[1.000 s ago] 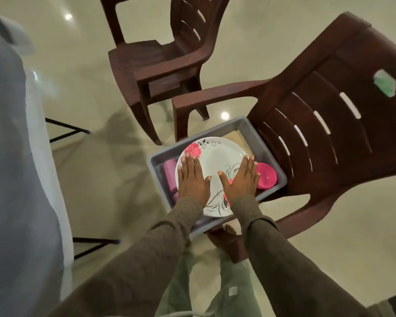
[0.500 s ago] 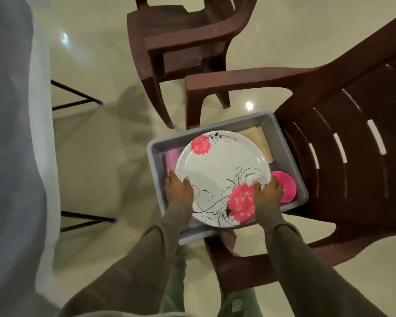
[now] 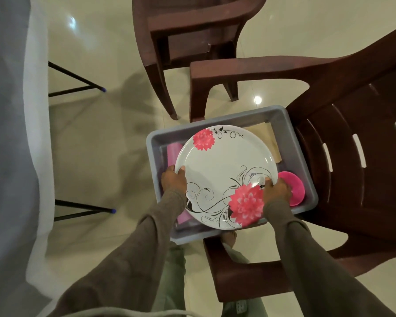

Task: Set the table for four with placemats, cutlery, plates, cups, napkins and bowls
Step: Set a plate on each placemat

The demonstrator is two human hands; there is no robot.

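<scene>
Fingers of the left hand (image 3: pixel 174 180) curl round the left rim of the plate (image 3: pixel 224 177), thumb on top; fingers of the right hand (image 3: pixel 276 187) clamp the opposite rim in the same manner. The plate, white with pink flowers, is held over the grey tub (image 3: pixel 306 179), which sits on the seat of a brown plastic chair (image 3: pixel 352 179). Whether more plates lie stacked under it cannot be told. Remaining in the tub: a pink cup (image 3: pixel 173 152) at the left side, a pink bowl (image 3: pixel 292 188) at the right side, and tan paper, possibly napkins (image 3: pixel 270 140), at the far corner. Assessment: the task appears at an early stage; crockery is not yet carried across, and cups, bowls and napkins remain to be laid. The table (image 3: pixel 7 133) shows only as a pale cloth-covered edge at the left, on black legs; nothing set on it is in view. A second brown chair (image 3: pixel 188 30) stands beyond. The floor (image 3: pixel 96 145) is glossy cream tile reflecting ceiling lights.
</scene>
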